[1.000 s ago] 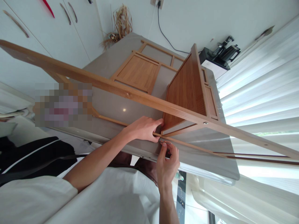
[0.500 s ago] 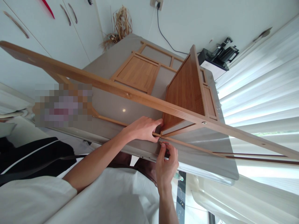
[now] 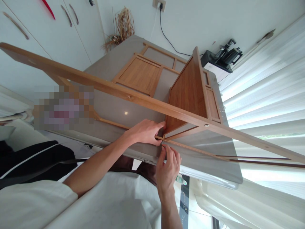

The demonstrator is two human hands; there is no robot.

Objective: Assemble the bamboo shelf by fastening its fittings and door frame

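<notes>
One long-barred, light-brown wooden frame with a flat upright wooden panel, atop a smooth grey table. Clamped in the left hand, close to the panel's foot: a thin light-brown wooden rail of the frame. Pinched between thumb and forefinger of the right hand, just below the rail: a small slender metal piece, partly hidden. Behind, flat on the tabletop: another light-brown panelled wooden frame.
</notes>
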